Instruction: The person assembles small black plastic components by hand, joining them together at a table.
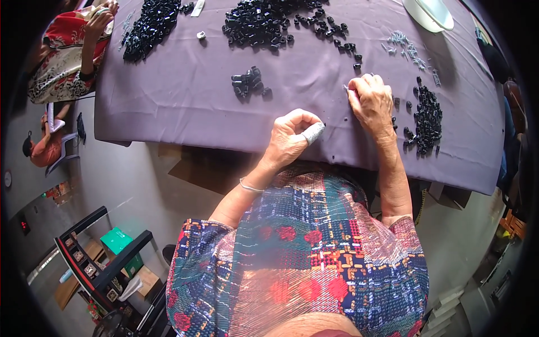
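My left hand (pixel 289 137) is closed in a pinch above the near part of the table, a grey wrap (pixel 314 132) on its thumb. Only a tiny dark bit shows at the thumb's tip; what the fingers hold is mostly hidden. To its right, my right hand (pixel 371 104) pinches a small thin silvery piece, whose end sticks out left of the fingertips. A heap of small black plastic parts (pixel 428 121) lies just right of that hand. Farther left, beyond my left hand, is a small group of black pieces (pixel 250 83).
A purple cloth covers the table (pixel 185 115). Large piles of black parts (pixel 258 25) lie at the far side. Thin silvery pins (pixel 407 48) are scattered near a pale green bowl (pixel 429 14) at the far right. Another person's hand (pixel 100 21) shows at the far left.
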Demonstrator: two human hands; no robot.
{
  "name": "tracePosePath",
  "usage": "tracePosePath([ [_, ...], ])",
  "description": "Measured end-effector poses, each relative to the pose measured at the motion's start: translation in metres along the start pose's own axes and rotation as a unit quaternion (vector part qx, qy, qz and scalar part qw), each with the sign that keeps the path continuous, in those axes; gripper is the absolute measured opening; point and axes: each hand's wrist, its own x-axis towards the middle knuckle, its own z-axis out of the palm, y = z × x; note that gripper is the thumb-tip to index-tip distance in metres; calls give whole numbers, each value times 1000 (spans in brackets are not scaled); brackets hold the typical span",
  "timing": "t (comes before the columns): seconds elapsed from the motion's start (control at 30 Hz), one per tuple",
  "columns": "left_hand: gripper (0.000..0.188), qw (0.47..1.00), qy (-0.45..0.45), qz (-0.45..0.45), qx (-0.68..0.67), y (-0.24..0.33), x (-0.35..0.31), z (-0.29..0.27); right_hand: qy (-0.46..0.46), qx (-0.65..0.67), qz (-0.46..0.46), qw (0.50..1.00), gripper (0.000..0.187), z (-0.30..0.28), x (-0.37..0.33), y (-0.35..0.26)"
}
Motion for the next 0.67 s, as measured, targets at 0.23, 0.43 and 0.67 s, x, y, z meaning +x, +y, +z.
tracePosePath([
  [0.23, 8, 1000, 24, 14, -5, -4, 0, 1, 129, 98, -14, 987, 12, -3, -12, 3],
  [0.43, 9, 1000, 24, 8, 10, -6, 1, 0, 98, 123, -13, 987, 11, -4, -7, 1],
  [0.67, 8, 999, 30, 20, 25, -6, 0, -2, 19, 13, 7, 1000, 9, 3, 0, -5],
])
